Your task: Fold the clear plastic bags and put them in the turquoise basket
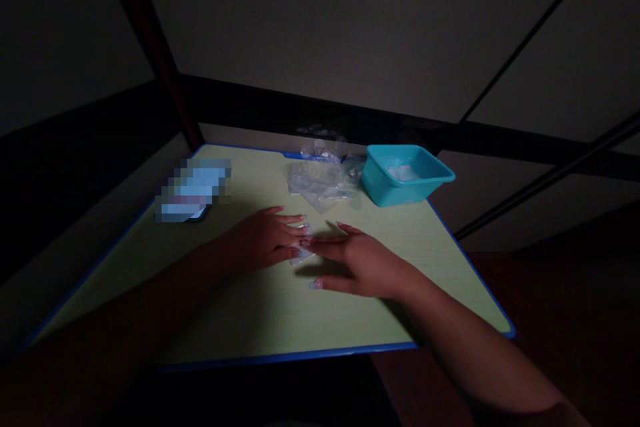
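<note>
A small clear plastic bag (302,255) lies flat at the middle of the table, partly covered by my fingers. My left hand (265,237) rests over its left side, fingers spread and pointing right. From the other side, my right hand (367,263) reaches in with its index finger touching the bag near my left fingertips. The thumb of that hand is held apart, below the bag. What the bag contains, if anything, is too small and dim to make out.
Several loose clear plastic bags (320,183) lie in a pile at the back of the pale, blue-edged table (240,327). A turquoise basket (385,190) with something whitish inside stands at the back right. A blurred-out phone (195,190) lies at the left. Behind rises a wall.
</note>
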The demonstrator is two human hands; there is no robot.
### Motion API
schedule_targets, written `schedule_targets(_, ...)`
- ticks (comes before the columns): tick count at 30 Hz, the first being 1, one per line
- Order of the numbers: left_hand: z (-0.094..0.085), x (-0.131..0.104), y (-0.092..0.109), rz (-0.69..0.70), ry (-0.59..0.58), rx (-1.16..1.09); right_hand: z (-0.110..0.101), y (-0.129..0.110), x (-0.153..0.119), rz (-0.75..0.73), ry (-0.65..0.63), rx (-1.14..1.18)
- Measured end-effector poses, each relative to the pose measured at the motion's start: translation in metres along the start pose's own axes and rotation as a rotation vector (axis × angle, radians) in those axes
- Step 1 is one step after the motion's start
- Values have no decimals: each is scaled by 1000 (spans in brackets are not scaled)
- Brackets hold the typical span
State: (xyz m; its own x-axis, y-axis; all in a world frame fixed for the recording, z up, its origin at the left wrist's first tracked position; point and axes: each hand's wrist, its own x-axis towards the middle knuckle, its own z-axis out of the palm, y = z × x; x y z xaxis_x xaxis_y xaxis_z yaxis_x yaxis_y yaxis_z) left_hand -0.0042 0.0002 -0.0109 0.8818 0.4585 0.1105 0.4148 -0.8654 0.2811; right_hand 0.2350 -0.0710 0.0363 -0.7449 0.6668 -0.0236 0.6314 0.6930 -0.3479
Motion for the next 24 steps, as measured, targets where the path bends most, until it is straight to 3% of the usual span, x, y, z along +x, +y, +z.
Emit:
schedule_targets(4, 3, 0, -1, 4, 57, -37, 4, -1, 6, -1, 64, -117)
schedule_targets(8, 3, 0, -1, -5, 38, -9, 10, 1, 10, -26, 100, -172)
schedule_targets(19, -3, 1, 5, -39, -34, 62, 12, 4, 12, -114, 209, -113)
schedule_targets(24, -3, 0, 6, -75, 9, -14, 17, 4, 13, -149, 189, -84)
